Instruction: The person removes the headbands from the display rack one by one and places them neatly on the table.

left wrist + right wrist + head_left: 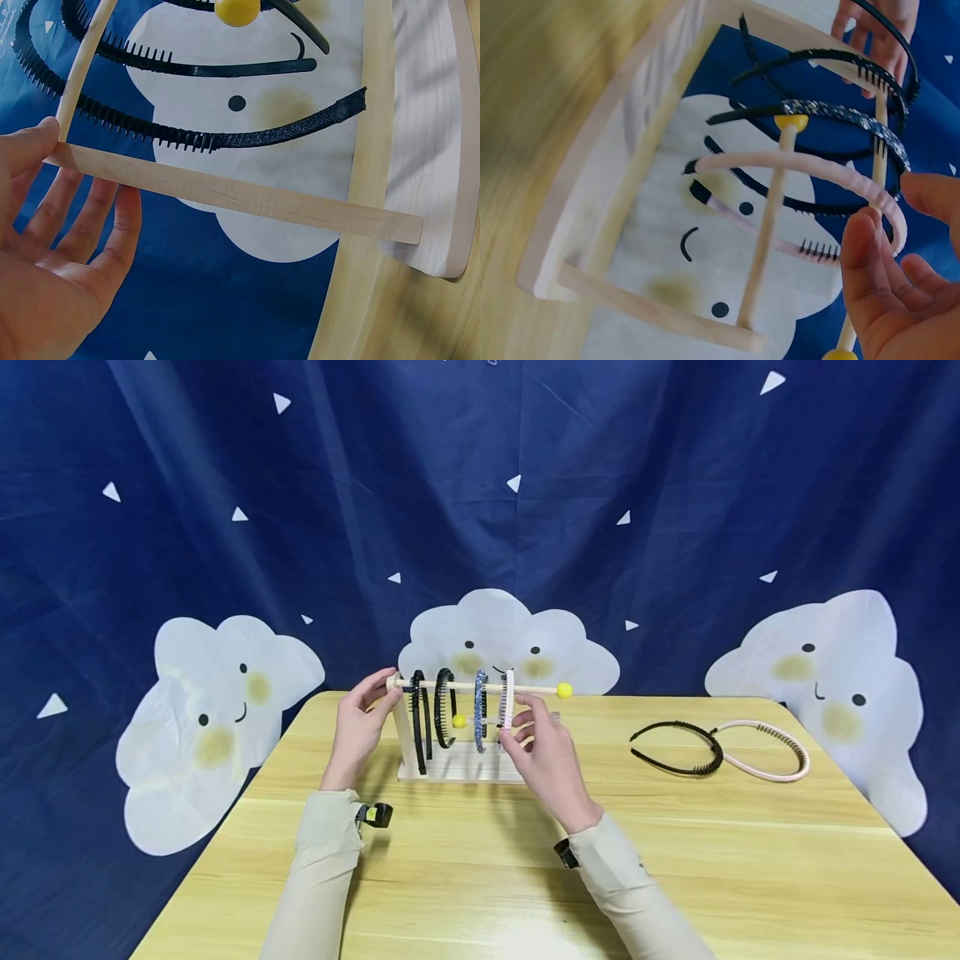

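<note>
The wooden headband stand (406, 727) has a base, uprights and rods tipped with yellow balls. At its upper left corner, my left hand (357, 722) grips the post where the top rod joins. From that rod hang two black headbands (418, 727) (444, 727), a glittery blue headband (480, 710) and a pale pink headband (508, 693). My right hand (551, 756) pinches the pink headband between thumb and fingers; in the right wrist view the band (802, 160) curves into my right hand (907, 277).
On the wooden table (465, 877), to the right of the stand, lie a black toothed headband (675, 771) and a pink-white one (757, 777), their edges meeting. A blue curtain (480, 527) with printed clouds hangs behind the table.
</note>
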{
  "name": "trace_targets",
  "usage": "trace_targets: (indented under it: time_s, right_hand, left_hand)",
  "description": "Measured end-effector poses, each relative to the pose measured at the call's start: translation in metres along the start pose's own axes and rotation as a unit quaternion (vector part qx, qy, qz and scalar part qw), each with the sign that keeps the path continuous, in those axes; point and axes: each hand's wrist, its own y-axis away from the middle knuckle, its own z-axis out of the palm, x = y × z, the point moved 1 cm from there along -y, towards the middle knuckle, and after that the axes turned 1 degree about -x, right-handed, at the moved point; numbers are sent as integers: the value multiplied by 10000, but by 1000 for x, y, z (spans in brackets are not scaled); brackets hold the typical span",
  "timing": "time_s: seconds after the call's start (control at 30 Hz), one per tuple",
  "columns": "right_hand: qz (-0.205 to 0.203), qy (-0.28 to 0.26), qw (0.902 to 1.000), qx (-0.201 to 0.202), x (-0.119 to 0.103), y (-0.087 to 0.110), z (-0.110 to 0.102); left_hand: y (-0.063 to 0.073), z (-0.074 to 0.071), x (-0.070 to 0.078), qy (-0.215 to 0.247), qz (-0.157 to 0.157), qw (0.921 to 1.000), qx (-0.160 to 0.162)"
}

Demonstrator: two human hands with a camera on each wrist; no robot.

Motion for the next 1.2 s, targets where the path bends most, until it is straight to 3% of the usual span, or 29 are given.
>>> trace_targets:
  time_s: [0.37,0.7,1.0,1.2]
  right_hand:
    - [-48,-4,9998,168,2,0,7]
    - [-56,24,9999,158,3,1,5]
    - [-128,52,9995,282,-7,-1,-6]
    - [-206,-10,9989,420,-17,-2,-15]
  left_hand:
    - [0,0,1,-58,24,10000,-23]
    - [0,0,2,16,-136,9999,19]
    - [8,5,28,-77,-242,9997,-72]
    - [9,5,30,-27,-267,9996,-44]
